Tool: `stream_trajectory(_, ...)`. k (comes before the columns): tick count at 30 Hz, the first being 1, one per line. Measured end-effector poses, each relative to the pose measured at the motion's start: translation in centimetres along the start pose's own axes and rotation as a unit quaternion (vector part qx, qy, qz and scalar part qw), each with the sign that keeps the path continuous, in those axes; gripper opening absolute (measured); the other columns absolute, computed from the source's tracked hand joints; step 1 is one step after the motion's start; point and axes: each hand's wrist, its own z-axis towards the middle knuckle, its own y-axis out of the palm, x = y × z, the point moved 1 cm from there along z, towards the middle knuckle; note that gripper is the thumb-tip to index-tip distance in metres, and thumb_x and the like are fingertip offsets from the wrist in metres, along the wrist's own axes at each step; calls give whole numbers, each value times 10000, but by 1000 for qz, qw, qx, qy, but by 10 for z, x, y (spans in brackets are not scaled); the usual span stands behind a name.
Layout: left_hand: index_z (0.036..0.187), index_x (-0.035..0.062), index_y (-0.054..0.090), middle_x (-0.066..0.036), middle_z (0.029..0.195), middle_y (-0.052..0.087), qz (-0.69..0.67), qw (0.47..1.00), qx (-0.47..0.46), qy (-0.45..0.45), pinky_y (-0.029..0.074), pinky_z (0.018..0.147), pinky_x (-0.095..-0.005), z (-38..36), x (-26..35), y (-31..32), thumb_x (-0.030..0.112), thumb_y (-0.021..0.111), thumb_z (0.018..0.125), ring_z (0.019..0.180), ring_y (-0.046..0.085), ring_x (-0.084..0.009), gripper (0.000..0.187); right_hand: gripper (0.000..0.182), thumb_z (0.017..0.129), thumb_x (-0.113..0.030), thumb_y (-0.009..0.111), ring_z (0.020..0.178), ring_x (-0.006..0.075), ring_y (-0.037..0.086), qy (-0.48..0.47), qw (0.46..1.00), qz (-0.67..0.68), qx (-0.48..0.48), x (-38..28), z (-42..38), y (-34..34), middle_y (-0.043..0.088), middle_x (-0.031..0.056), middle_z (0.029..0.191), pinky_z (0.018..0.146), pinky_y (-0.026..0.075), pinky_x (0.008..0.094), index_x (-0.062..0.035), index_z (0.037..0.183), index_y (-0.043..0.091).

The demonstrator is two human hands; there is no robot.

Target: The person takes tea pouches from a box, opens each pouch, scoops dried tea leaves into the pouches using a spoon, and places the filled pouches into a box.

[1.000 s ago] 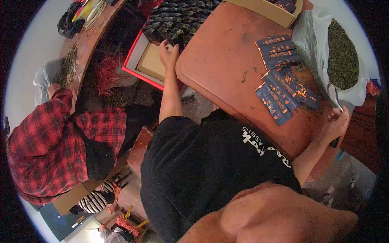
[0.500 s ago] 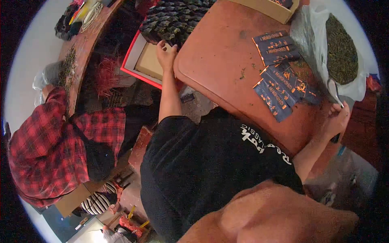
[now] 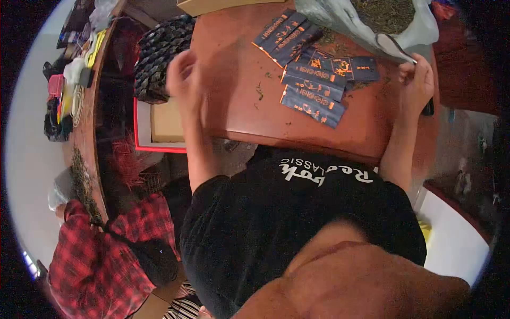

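Note:
My right hand (image 3: 419, 80) is closed around the handle of a spoon (image 3: 392, 45), whose bowl points toward a plastic bag (image 3: 340, 21) of dried, dark green leaves (image 3: 385, 13). Smeared by motion, my left hand (image 3: 183, 74) is over the table's left edge, beside the dark packets (image 3: 159, 58) packed in rows in a red-rimmed box (image 3: 139, 127). Its fingers are too blurred to show whether they hold anything. Between my hands, several flat dark-blue packets (image 3: 313, 82) with orange print lie overlapping on the reddish table (image 3: 234, 101).
A cardboard box (image 3: 228, 6) stands at the table's far edge. Loose leaf bits (image 3: 259, 93) are scattered near the packets. To the left, a person in a red plaid shirt (image 3: 95, 266) sits by another table (image 3: 98, 95) carrying assorted items.
My left hand has left the packed rows in the box and moved right, to the table's edge. The view has turned. My right hand keeps the spoon near the bag.

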Motion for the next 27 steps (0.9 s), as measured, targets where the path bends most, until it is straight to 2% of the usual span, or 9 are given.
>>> stream_trajectory(2, 1175, 41, 620, -85, 1065, 671, 50, 993, -104, 39, 532, 834, -295, 13, 35, 37, 74, 699, 864, 983, 645, -170, 323, 266, 1013, -230, 494, 533, 86, 506, -12, 1000, -14, 1, 2, 3, -4, 649, 52, 722, 490, 408, 223, -2, 1071, 616)
stream_trajectory(4, 1167, 104, 614, -123, 1091, 658, 93, 976, -152, 121, 523, 841, -416, 21, 53, 75, 223, 721, 822, 983, 636, -341, 380, 274, 1017, -237, 491, 534, 83, 505, -19, 1000, -20, -2, 1, 2, -8, 650, 53, 721, 487, 410, 225, 0, 1070, 617)
stream_trajectory(7, 1206, 140, 584, -125, 1103, 663, 201, 944, -187, 182, 515, 840, -473, 27, 51, 124, 337, 745, 781, 997, 623, -375, 495, 284, 1023, -246, 489, 549, 76, 511, -36, 999, -16, -20, -3, -1, -5, 652, 54, 720, 492, 417, 225, 2, 1069, 620)
stream_trajectory(10, 1232, 147, 556, -122, 1111, 661, 282, 914, -251, 148, 509, 845, -493, 28, 62, 142, 391, 753, 752, 1013, 614, -390, 573, 284, 1026, -247, 487, 564, 64, 517, -53, 998, -23, -36, -5, -3, -4, 656, 48, 723, 501, 422, 215, 0, 1073, 621)
stream_trajectory(13, 1234, 152, 559, -134, 1108, 655, 279, 923, -234, 123, 505, 847, -504, 31, 63, 145, 375, 773, 722, 1019, 610, -397, 599, 273, 1026, -241, 487, 573, 51, 521, -53, 997, -30, -36, -6, -6, -3, 663, 31, 727, 505, 422, 199, -9, 1071, 625)
stream_trajectory(16, 1315, 104, 511, -177, 1166, 634, 286, 920, -237, 125, 487, 914, -464, 34, 57, 144, 365, 753, 759, 1087, 592, -396, 660, 263, 1026, -238, 491, 578, 40, 520, -60, 997, -16, -47, -1, -7, -4, 668, 15, 729, 514, 421, 187, -18, 1071, 628)
stream_trajectory(19, 1283, 127, 533, -185, 1162, 602, 232, 943, -199, 133, 488, 888, -492, 34, 50, 141, 305, 762, 702, 1081, 575, -394, 650, 256, 1024, -236, 497, 583, 35, 520, -72, 996, -6, -44, -2, -8, -4, 670, 8, 731, 524, 421, 181, -21, 1074, 629)
stream_trajectory(22, 1303, 87, 521, -186, 1198, 566, 169, 961, -166, 145, 460, 940, -467, 31, 54, 133, 218, 746, 706, 1128, 539, -373, 651, 255, 1024, -231, 497, 589, 36, 524, -96, 995, 3, -34, -4, -7, -7, 671, 10, 734, 530, 421, 179, -18, 1076, 626)
stream_trajectory(27, 1295, 21, 526, -172, 1186, 552, 52, 964, -100, 241, 428, 993, -412, 17, 83, 136, 47, 737, 680, 1135, 522, -325, 651, 253, 1026, -225, 484, 614, 39, 537, -85, 995, 39, -24, -12, -16, 0, 671, 14, 743, 545, 434, 188, -22, 1087, 623)
